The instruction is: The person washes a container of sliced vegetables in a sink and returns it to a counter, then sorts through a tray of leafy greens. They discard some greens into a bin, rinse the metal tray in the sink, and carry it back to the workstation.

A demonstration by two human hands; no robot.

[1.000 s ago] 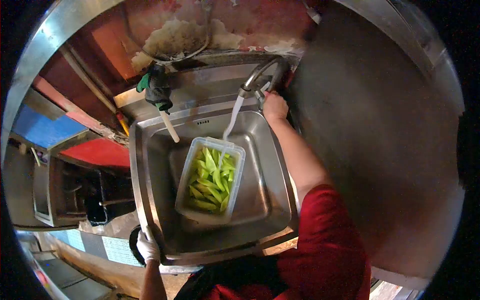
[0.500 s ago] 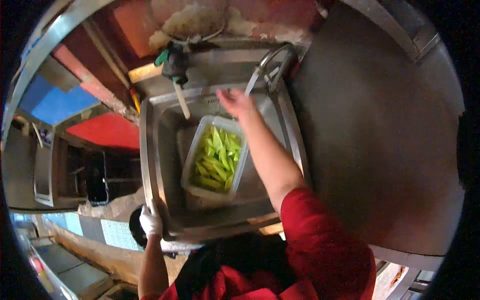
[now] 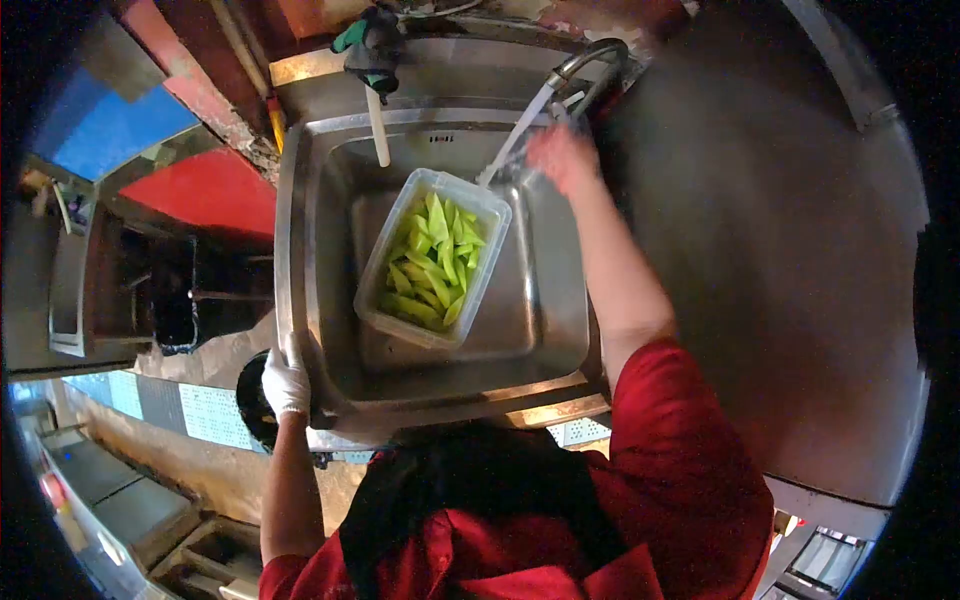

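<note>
A clear plastic container [image 3: 372, 285] sits in the metal sink [image 3: 400, 385], tilted to one side and holding green vegetable pieces [image 3: 428, 262]. Water [image 3: 520, 135] runs from the curved faucet [image 3: 590, 55] down by the container's far right corner. My right hand [image 3: 563, 155], bare and smeared by motion, is beside the stream, just below the faucet; its fingers are blurred. On the sink's left rim rests my left hand [image 3: 285, 382], in a white glove, its fingers around the edge.
A dark and green object [image 3: 375, 50] with a pale tube [image 3: 378, 130] hangs over the sink's back left. To the right lies a broad metal surface [image 3: 750, 260]. A black round object [image 3: 257, 400] is beside my left hand.
My right hand has moved right, from over the sink's back to beside the faucet. The view has shifted, so the sink appears higher. My left hand remains on the rim.
</note>
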